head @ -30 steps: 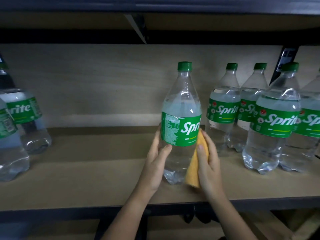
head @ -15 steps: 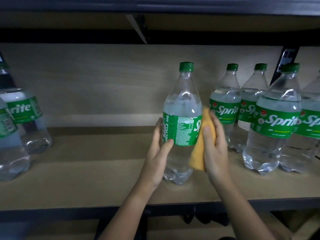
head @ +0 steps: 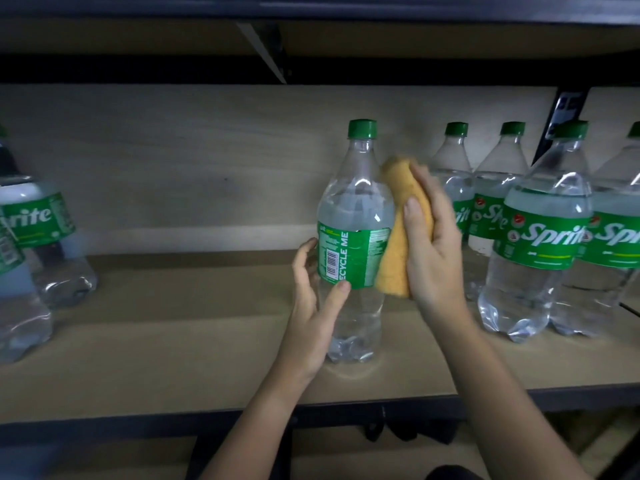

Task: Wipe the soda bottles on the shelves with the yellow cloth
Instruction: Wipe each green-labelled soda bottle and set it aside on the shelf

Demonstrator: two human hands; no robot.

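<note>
A clear soda bottle (head: pixel 353 216) with a green cap and green label stands upright in the middle of the wooden shelf (head: pixel 173 341). My left hand (head: pixel 311 317) curls around its lower left side, thumb on the label's bottom edge. My right hand (head: pixel 433 247) grips the folded yellow cloth (head: pixel 398 237) and presses it against the bottle's right side, from the shoulder down over the label. The label's barcode side faces me.
Several more soda bottles (head: pixel 533 237) stand in a cluster on the shelf's right end. Two others (head: pixel 45 237) stand at the far left. An upper shelf (head: pixel 311 39) hangs low above the caps. A dark metal front rail (head: pixel 138 424) edges the shelf.
My right hand has slid the cloth up the bottle's right side, from near the base to the shoulder. The bottle has turned, so the barcode side now faces me.
</note>
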